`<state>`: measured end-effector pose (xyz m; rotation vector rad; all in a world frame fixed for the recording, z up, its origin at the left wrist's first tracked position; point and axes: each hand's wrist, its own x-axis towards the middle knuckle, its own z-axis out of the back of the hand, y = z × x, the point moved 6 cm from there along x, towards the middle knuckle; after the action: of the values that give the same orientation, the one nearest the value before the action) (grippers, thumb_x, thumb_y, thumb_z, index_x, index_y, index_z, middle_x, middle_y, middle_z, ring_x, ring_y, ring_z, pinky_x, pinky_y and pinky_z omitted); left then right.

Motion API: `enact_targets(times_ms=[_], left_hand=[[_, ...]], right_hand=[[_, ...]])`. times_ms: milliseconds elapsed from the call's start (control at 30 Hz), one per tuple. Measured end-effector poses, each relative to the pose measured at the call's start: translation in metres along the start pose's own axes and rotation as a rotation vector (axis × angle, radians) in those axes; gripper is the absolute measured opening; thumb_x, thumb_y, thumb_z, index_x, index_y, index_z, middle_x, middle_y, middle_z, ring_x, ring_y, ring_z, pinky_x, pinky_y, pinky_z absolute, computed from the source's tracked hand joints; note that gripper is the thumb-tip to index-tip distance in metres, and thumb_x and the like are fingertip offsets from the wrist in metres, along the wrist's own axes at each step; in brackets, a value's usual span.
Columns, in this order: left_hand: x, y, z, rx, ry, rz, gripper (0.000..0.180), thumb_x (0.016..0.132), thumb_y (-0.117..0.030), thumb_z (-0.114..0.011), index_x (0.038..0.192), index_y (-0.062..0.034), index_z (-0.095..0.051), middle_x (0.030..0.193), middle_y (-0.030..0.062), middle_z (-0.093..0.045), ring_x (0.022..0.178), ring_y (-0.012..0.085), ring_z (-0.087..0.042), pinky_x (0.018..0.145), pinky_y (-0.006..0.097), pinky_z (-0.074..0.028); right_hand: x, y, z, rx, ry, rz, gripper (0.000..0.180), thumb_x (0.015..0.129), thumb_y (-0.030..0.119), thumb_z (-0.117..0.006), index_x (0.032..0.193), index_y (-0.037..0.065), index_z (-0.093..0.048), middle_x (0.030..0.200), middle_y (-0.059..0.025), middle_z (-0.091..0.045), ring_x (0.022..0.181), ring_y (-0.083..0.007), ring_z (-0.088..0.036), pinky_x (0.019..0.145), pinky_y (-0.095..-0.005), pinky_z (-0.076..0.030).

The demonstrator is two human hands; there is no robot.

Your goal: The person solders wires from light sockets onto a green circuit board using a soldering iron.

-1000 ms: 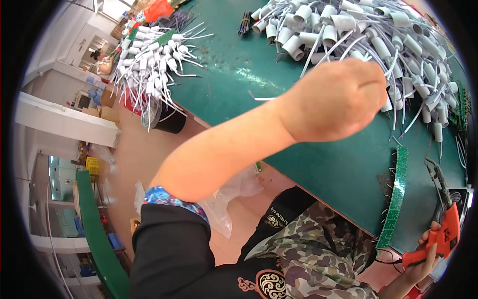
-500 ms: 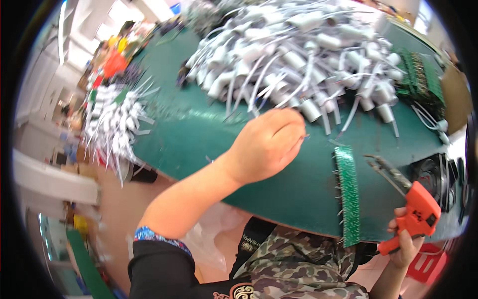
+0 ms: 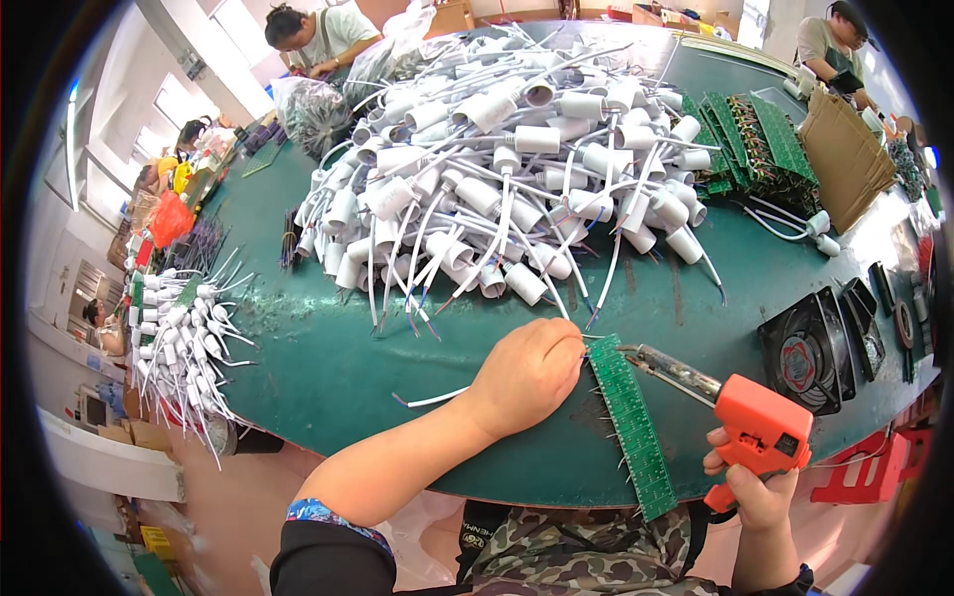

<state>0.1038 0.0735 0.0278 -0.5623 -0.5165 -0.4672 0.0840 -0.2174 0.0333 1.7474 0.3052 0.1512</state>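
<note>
Just right of the left hand (image 3: 527,375)'s pinched fingers, which clasp a thin white wire (image 3: 427,400), lies a long green studded circuit strip (image 3: 629,422). Right hand (image 3: 757,489) clenches an orange plastic soldering gun (image 3: 740,412), metal tip touching the strip's top.

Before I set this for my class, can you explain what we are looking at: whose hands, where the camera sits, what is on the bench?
A head-worn fisheye camera looks down, so edges bend. The left hand pinches a thin white wire at the top of a long green circuit strip. The right hand grips an orange soldering gun, its tip near that spot. On the green table lies a heap of white sockets with wire tails, plus a black fan.
</note>
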Motion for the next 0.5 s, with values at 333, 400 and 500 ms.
enact_targets(times_ms=[333,400,500], left_hand=[[-0.001,0.002,0.001,-0.004,0.007,0.023,0.02,0.075,0.0,-0.072,0.092,-0.0016,-0.061,0.1,0.0119,-0.065,0.086,0.0312,-0.066,0.075,0.04,-0.055],[-0.001,0.003,0.0,-0.003,0.01,0.02,0.021,0.075,0.001,-0.072,0.092,-0.0014,-0.061,0.099,0.012,-0.065,0.086,0.0313,-0.065,0.074,0.04,-0.055],[0.0,0.003,0.0,-0.004,0.017,0.022,0.021,0.074,0.001,-0.072,0.093,-0.0011,-0.062,0.099,0.0123,-0.065,0.086,0.0315,-0.065,0.074,0.04,-0.055]], right_hand=[[0.011,-0.003,-0.014,-0.053,0.083,0.031,0.043,0.082,0.0,-0.07,0.123,-0.006,-0.061,0.105,-0.0163,-0.072,0.088,-0.0175,-0.071,0.079,-0.0316,-0.058],[0.014,-0.001,-0.018,-0.115,0.121,0.073,0.039,0.083,0.001,-0.07,0.121,-0.006,-0.062,0.101,-0.0147,-0.072,0.088,-0.0173,-0.07,0.079,-0.0321,-0.057],[0.019,0.0,-0.021,-0.188,0.155,0.093,0.036,0.083,0.0,-0.07,0.117,-0.005,-0.062,0.098,-0.0134,-0.072,0.087,-0.0172,-0.069,0.079,-0.0325,-0.056]])
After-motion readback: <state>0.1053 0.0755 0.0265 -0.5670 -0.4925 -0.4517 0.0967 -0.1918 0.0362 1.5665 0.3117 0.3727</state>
